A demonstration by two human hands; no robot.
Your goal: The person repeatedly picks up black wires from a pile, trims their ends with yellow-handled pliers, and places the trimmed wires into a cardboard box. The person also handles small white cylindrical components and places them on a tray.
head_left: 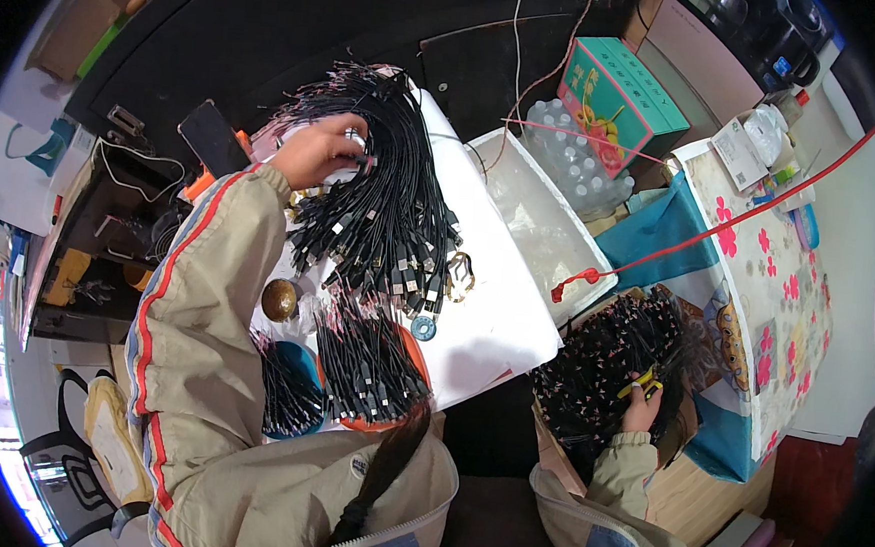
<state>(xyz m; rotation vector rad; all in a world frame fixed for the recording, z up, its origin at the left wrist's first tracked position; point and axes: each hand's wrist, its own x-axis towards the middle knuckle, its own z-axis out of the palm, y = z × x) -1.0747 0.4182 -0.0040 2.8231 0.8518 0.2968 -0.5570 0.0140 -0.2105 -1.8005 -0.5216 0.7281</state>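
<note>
My left hand (315, 153) reaches over the left side of a big pile of black USB cables (393, 181) on the white table. Its fingers are curled closed at the pile's edge, seemingly around a black cable; the fingertips are partly hidden. Down at the right, my right hand (640, 410) grips small yellow-handled snips (647, 384). They are held above a box full of black cable pieces (603, 354) with pale ends. Smaller bunches of cables lie in an orange bowl (426, 357) and a blue bowl (292, 431) at the table's near edge.
Beside the cables on the white table (500, 312) lie a blue tape roll (423, 328) and a brown round object (280, 300). A white foam box (551, 225) and bagged bottles (580, 162) stand right. A red cord (721, 221) crosses above a flower-patterned table (757, 283).
</note>
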